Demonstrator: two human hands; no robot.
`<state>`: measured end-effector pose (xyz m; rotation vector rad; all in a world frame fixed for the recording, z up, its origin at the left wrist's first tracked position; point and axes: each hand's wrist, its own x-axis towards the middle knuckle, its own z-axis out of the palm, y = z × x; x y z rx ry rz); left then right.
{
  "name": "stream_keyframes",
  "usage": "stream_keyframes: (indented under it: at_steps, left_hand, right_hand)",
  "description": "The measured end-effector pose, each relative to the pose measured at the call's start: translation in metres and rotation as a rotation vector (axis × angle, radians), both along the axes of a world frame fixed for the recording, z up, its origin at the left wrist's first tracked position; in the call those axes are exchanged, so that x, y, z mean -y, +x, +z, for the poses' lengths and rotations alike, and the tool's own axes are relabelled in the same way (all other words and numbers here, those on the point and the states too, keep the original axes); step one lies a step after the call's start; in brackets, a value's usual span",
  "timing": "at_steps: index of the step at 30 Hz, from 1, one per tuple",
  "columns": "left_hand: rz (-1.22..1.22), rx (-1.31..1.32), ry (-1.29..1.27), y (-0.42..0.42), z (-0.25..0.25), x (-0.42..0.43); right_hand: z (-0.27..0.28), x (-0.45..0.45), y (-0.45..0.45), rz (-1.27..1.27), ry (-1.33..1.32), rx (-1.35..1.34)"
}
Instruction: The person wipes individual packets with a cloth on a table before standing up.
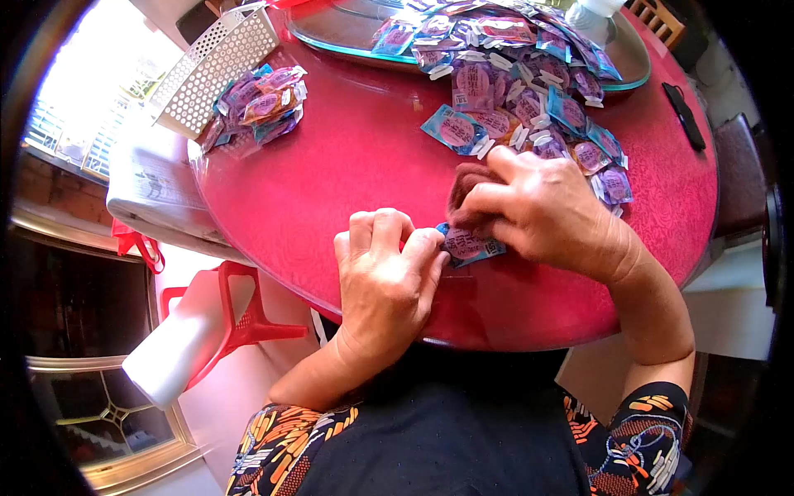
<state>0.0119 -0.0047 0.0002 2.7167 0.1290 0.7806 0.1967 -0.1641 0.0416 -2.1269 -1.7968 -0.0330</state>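
Observation:
My left hand (382,269) pinches the left edge of a small purple and blue printed packet (473,246) near the front edge of the red table (331,165). In my right hand (558,207) a bunched brown cloth (467,192) is gripped between thumb and fingers, pressed close to the same packet's upper side. Part of the packet is hidden under the fingers. Just beyond my right hand spreads a large heap of similar packets (496,87) with small white strips among them, some spilling off a round tray (331,40).
At the far left, a smaller pile of packets (263,106) lies beside a perforated white basket (217,66). A black elongated object (683,116) rests near the right table edge. Below the table's left side is a red plastic stool (240,310) with a white cylinder (186,339).

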Motion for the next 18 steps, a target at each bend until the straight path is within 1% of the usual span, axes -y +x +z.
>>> stream_keyframes:
  at_steps: [1, 3, 6, 7, 9, 11, 15, 17, 18]
  left_hand:
    - [-0.003, -0.004, -0.005, 0.0, 0.0, 0.0]
    - [-0.007, -0.014, -0.011, -0.001, 0.001, 0.0]
    - [0.004, -0.008, 0.03, 0.0, -0.003, -0.002]
    - [0.0, -0.011, 0.032, 0.0, -0.003, -0.002]
    - [0.028, -0.022, 0.046, 0.001, -0.003, 0.0]
    - [0.045, -0.02, 0.052, 0.002, -0.006, -0.002]
    - [0.067, 0.025, 0.065, 0.005, -0.01, 0.001]
    - [0.065, 0.065, 0.072, 0.009, -0.014, 0.0]
    - [0.065, 0.069, 0.079, 0.011, -0.015, 0.0]
  right_hand:
    - [0.005, 0.003, 0.0, -0.056, -0.015, -0.016]
    - [0.003, 0.004, -0.002, -0.107, 0.029, 0.111]
    - [0.005, 0.001, -0.005, 0.19, 0.058, 0.009]
    - [0.001, 0.001, -0.01, 0.236, 0.048, -0.041]
    - [0.007, 0.003, -0.013, 0.19, 0.03, 0.036]
    - [0.024, 0.006, -0.009, 0.155, -0.067, -0.067]
    - [0.028, 0.017, -0.004, 0.035, -0.159, -0.078]
    - [0.025, 0.015, -0.006, 0.034, -0.098, -0.085]
    - [0.025, 0.01, -0.011, 0.073, -0.013, -0.197]
